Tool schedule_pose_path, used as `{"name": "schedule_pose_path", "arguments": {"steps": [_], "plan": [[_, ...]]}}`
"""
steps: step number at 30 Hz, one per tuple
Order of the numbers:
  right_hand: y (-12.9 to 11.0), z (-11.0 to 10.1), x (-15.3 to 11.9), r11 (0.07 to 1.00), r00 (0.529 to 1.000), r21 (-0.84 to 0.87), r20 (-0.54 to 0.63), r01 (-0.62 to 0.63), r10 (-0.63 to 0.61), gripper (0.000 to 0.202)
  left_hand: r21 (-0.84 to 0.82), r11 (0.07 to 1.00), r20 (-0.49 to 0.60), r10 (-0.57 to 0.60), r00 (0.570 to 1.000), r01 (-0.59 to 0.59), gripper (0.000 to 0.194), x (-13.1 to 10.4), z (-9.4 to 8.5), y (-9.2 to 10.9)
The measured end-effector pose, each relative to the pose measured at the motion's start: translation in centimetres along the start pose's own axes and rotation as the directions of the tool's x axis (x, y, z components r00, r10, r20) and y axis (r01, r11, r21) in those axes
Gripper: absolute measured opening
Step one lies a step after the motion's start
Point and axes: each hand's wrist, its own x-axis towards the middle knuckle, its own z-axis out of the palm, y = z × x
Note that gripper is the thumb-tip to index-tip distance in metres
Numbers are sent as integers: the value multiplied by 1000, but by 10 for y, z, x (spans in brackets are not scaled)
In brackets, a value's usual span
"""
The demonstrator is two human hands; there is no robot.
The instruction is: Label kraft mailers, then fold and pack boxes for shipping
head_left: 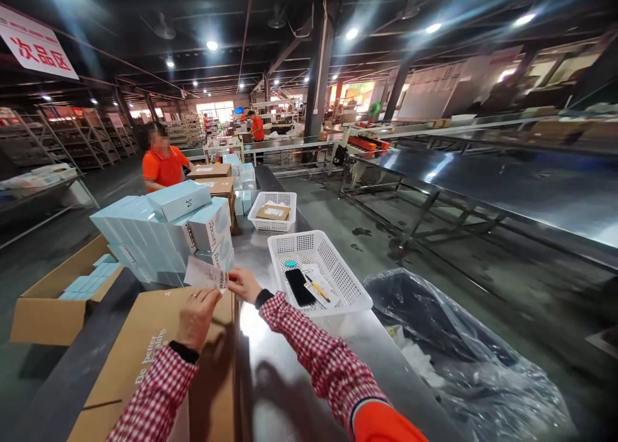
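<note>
Between my two hands is a small printed paper label [203, 273], raised in front of the stacked light-blue boxes [145, 236]. My left hand [197, 318] pinches its lower edge with closed fingers. At the right end of the label, the fingertips of my right hand [245, 284] are closed on it too. Below both hands lies a large brown cardboard box [145, 339] with dark-edged white lettering on top. The print on the label is too small to read.
A white basket [357, 294] to the right holds a phone [299, 287], a yellow pen [317, 289] and papers. Behind it, a smaller basket [253, 218] holds a brown parcel [273, 211]. A plastic-lined bag [463, 352] stands at right, an open carton [48, 316] at left. A co-worker [164, 162] stands beyond the boxes.
</note>
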Motion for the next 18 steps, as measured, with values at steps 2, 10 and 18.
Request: {"name": "schedule_pose_path", "arguments": {"steps": [2, 10, 18], "plan": [[24, 0, 21, 998, 999, -39, -3, -50, 50, 13, 64, 997, 76, 36, 996, -40, 29, 18, 16, -12], [85, 20, 37, 985, 984, -17, -28, -174, 174, 13, 136, 988, 270, 27, 963, -66, 27, 41, 73, -28], [105, 35, 17, 916, 940, 238, -35, -322, 340, 28, 101, 995, 303, -53, 952, 24, 36, 12, 82, -26]]}}
